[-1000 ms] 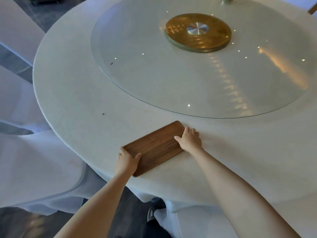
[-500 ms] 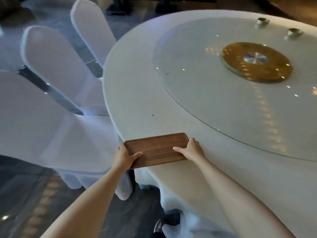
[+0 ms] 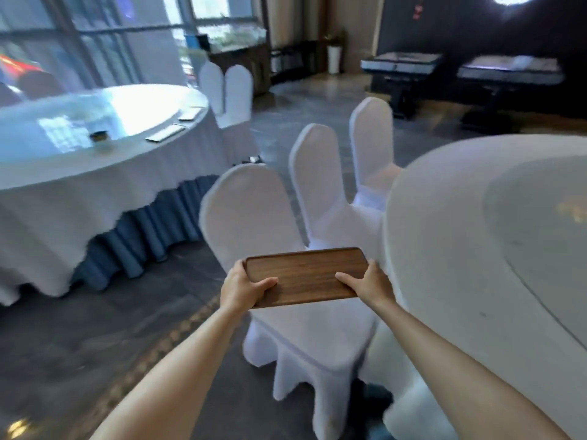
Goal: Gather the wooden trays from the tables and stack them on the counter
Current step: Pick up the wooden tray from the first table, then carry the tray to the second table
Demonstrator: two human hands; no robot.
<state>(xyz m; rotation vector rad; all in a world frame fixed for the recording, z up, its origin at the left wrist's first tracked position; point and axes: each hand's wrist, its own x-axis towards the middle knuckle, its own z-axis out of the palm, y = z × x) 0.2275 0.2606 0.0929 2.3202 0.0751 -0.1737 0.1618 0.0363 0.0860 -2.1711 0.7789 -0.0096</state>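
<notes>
A dark wooden tray (image 3: 305, 274) hangs flat in the air above a white-covered chair (image 3: 254, 217), clear of the table. My left hand (image 3: 243, 289) grips its left end, thumb on top. My right hand (image 3: 370, 285) grips its right end the same way. On the far round table (image 3: 79, 173) at the left lie two more flat trays (image 3: 165, 133) near its right rim, washed out by window glare.
The round table (image 3: 476, 249) I stand beside fills the right, with a glass turntable on it. White-covered chairs (image 3: 327, 173) line its left edge. Dark floor (image 3: 111, 328) separates the two tables. Dark stands (image 3: 403, 77) sit at the back wall.
The tray has come off the table edge and is now carried in both hands over the chair. My view has swung left and up toward the room and the far table.
</notes>
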